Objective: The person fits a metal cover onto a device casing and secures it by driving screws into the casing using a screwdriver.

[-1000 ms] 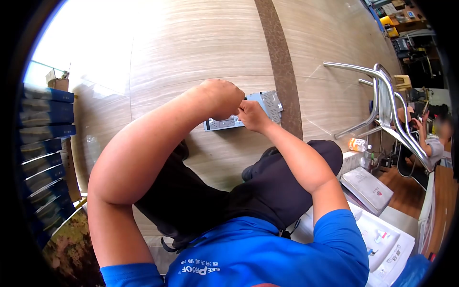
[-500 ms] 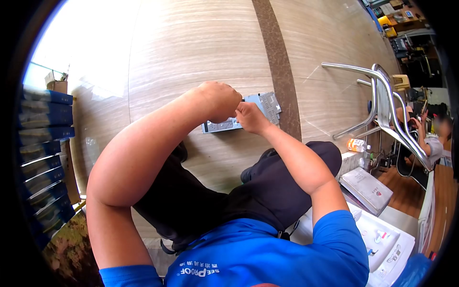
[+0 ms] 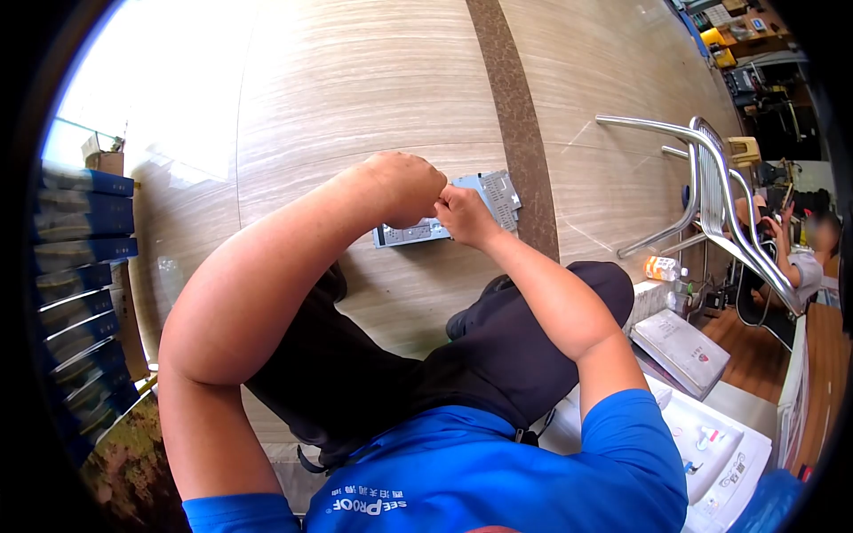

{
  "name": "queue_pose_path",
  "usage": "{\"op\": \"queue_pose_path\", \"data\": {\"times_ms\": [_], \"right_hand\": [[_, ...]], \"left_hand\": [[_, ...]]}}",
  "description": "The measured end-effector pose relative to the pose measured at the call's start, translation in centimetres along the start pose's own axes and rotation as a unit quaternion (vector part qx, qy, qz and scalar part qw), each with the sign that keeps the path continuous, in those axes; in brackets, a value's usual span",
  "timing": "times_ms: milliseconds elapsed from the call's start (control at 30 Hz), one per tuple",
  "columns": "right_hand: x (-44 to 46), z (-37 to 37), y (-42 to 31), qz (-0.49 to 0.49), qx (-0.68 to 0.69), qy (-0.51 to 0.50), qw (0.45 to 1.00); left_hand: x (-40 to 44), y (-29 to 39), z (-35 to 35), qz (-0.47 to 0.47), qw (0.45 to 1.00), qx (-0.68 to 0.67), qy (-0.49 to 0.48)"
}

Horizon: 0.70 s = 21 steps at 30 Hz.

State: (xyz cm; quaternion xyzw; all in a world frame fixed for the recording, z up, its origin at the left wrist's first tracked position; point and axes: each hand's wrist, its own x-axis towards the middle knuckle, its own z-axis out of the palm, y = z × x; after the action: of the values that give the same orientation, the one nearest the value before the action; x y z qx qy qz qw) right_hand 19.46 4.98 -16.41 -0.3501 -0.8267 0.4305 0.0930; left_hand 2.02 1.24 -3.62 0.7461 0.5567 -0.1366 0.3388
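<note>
A silver-grey metal case [image 3: 499, 194] with slots and holes lies on the tiled floor in front of my feet. My left hand [image 3: 404, 188] is closed above its near left part, the back of the hand towards me. Close against it, my right hand [image 3: 465, 216] is closed in a pinch over the middle of the case. The fingertips of both hands meet, and whatever they hold between them is hidden. A perforated panel [image 3: 414, 234] of the case shows below my left hand.
A metal-framed chair [image 3: 702, 186] stands to the right, with a bottle [image 3: 663, 268] and a thick book [image 3: 682, 349] nearer me. Stacked blue boxes [image 3: 84, 249] line the left side. Another person [image 3: 804, 266] sits at the far right beyond the chair.
Both hands have shifted very slightly to the left and stay together over the case. The case lies where it was.
</note>
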Motion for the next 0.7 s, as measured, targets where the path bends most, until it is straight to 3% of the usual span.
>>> {"op": "queue_pose_path", "data": {"times_ms": [467,700], "right_hand": [[-0.13,0.18,0.38,-0.011,0.045,-0.049,0.998],[0.04,-0.09,-0.13,0.021,0.0,-0.001,1.0]], "left_hand": [[-0.19,0.15,-0.14,0.002,1.0,-0.005,0.008],[0.0,-0.03,0.07,-0.002,1.0,-0.001,0.003]]}}
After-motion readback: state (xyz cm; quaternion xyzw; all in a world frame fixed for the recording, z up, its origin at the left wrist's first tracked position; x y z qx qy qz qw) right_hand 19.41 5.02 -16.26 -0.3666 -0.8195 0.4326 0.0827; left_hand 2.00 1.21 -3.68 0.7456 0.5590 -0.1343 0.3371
